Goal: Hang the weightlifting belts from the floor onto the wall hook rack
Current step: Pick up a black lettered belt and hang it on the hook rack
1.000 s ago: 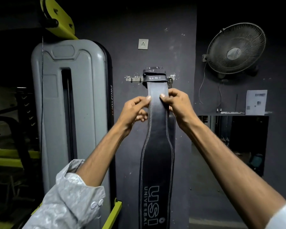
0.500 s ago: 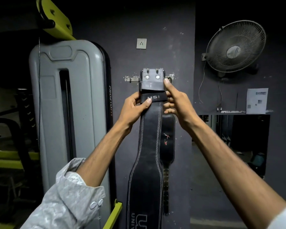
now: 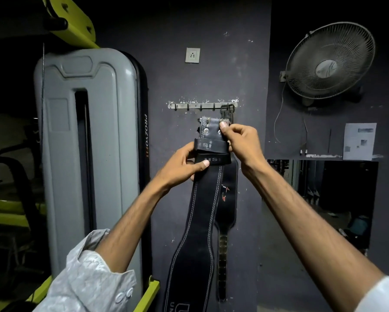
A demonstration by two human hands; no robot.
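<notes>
The black belt (image 3: 202, 212) had dropped below the hook rack (image 3: 202, 106), both the left hand (image 3: 184, 165) and right hand (image 3: 238, 140) clamped on its buckle end, unhung, while a second belt (image 3: 228, 199) already hung there.

- Your black belt (image 3: 198, 226) runs off the frame's bottom edge, logo cut.
- Your right hand (image 3: 240, 140) hides the second belt's (image 3: 228, 199) top.
- Wall paper (image 3: 358, 140), right: print blurred.
</notes>
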